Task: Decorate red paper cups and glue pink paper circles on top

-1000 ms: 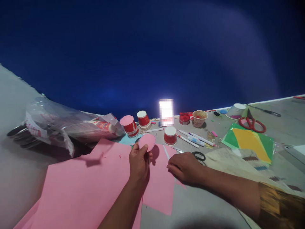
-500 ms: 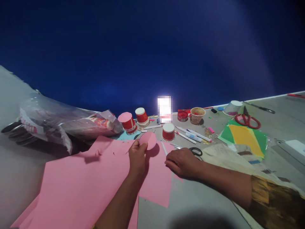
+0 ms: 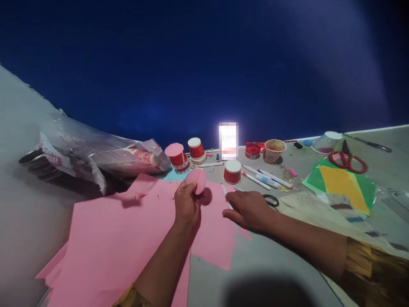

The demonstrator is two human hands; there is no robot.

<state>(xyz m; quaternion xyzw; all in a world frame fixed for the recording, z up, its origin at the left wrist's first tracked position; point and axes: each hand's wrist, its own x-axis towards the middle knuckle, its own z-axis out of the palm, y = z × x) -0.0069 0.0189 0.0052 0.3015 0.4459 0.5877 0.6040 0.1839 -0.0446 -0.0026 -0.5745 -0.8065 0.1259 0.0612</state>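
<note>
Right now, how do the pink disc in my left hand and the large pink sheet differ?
The pink disc is small and round; the large pink sheet is far bigger, with corners. Your left hand pinches the disc; the sheet lies on the table. Both are pink.

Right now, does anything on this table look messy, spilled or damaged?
Two things: yellowish scraps lie loose on the table beside the pens, like uncleared litter, and reddish smears mark the inside of the patterned cup, making it look dirty.
</note>
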